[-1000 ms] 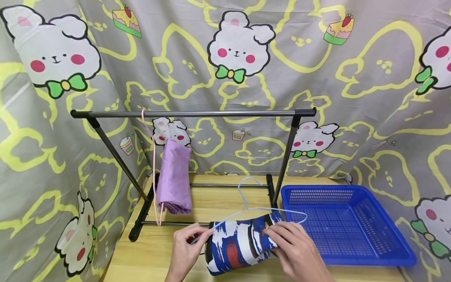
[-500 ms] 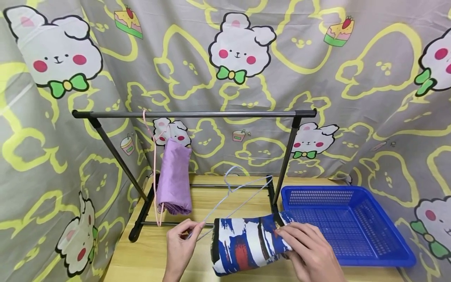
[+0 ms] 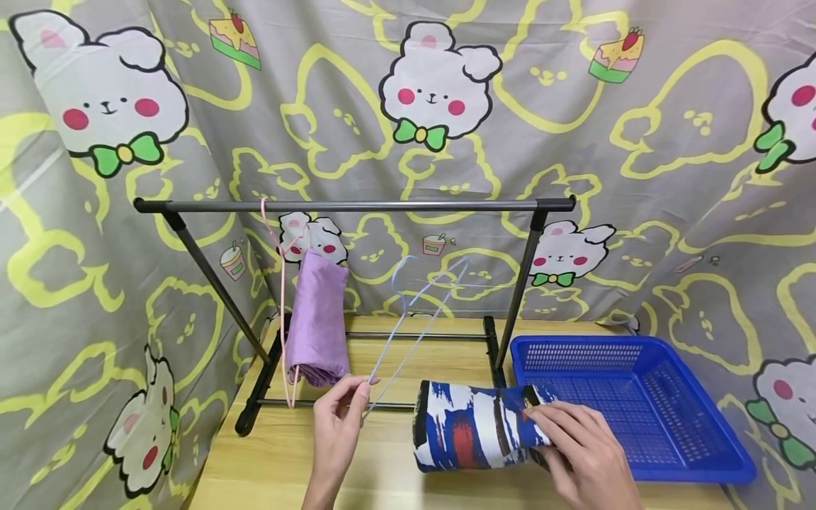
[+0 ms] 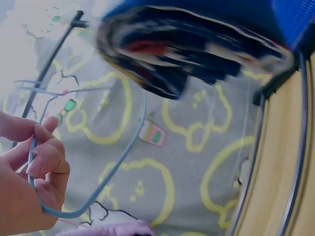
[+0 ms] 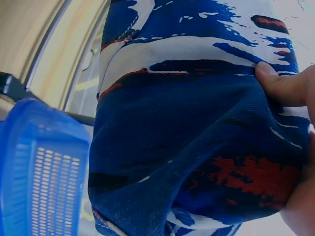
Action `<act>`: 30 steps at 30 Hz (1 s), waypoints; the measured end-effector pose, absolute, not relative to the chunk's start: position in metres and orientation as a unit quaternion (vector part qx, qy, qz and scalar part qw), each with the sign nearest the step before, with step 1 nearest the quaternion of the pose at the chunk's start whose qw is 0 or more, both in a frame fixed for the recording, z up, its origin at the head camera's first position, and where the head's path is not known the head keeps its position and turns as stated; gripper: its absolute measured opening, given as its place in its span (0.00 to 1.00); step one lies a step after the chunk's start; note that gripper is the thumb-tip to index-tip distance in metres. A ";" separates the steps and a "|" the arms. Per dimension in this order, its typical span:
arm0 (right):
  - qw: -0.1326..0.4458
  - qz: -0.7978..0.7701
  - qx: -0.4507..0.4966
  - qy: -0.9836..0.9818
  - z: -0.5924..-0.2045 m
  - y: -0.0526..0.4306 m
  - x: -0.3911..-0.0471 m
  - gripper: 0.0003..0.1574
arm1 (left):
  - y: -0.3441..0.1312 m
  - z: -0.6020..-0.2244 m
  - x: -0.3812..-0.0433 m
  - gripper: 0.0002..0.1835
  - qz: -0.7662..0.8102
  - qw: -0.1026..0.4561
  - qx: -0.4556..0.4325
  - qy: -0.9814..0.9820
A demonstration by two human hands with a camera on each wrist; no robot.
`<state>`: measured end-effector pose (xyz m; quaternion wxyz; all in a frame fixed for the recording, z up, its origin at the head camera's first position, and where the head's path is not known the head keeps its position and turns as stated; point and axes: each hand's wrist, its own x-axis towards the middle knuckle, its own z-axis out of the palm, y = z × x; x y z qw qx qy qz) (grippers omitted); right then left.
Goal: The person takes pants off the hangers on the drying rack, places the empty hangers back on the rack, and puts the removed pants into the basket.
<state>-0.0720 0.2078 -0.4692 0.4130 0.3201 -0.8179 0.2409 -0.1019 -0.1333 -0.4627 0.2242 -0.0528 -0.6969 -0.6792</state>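
Observation:
My left hand [image 3: 341,418] pinches one end of a light blue clothes hanger [image 3: 390,338], which tilts up and away with its hook near the rack's middle. In the left wrist view the wire of the hanger [image 4: 110,172] loops out from between thumb and fingers. My right hand [image 3: 583,443] grips the right end of a folded cloth garment [image 3: 472,428], patterned in blue, white, red and black. Its layered, rolled edge faces the left wrist camera. The garment [image 5: 197,113] fills the right wrist view, thumb on top. Hanger and garment are apart.
A black rack [image 3: 395,206] stands behind the hands. From its bar, at left, hangs a pink hanger [image 3: 282,319] carrying a folded purple cloth [image 3: 316,319]. A blue plastic basket [image 3: 695,464] sits at right on the wooden table [image 3: 242,467]. Patterned curtain surrounds it.
The hanger has come away from the garment and swung upright, its far end rising toward the bar. My right hand has moved right with the garment.

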 end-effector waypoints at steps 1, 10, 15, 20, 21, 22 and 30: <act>0.412 0.239 0.318 -0.820 -0.471 0.209 -0.072 0.27 | -0.132 -0.460 -0.102 0.08 -0.685 0.221 -0.054 -0.692; 0.397 0.236 0.309 -0.831 -0.486 0.214 -0.069 0.28 | -0.118 -0.436 -0.113 0.07 -0.713 0.252 -0.075 -0.650; 0.374 0.238 0.288 -0.849 -0.490 0.213 -0.061 0.31 | -0.107 -0.427 -0.122 0.08 -0.722 0.272 -0.079 -0.631; 0.362 0.245 0.272 -0.857 -0.495 0.213 -0.056 0.31 | -0.098 -0.422 -0.134 0.08 -0.730 0.265 -0.071 -0.626; 0.362 0.247 0.271 -0.857 -0.496 0.213 -0.055 0.31 | -0.097 -0.422 -0.136 0.08 -0.731 0.263 -0.068 -0.626; 0.365 0.248 0.269 -0.856 -0.497 0.213 -0.055 0.31 | -0.096 -0.421 -0.139 0.08 -0.730 0.263 -0.066 -0.627; 0.393 0.272 0.287 -0.830 -0.508 0.214 -0.059 0.28 | -0.090 -0.425 -0.152 0.10 -0.730 0.255 -0.050 -0.632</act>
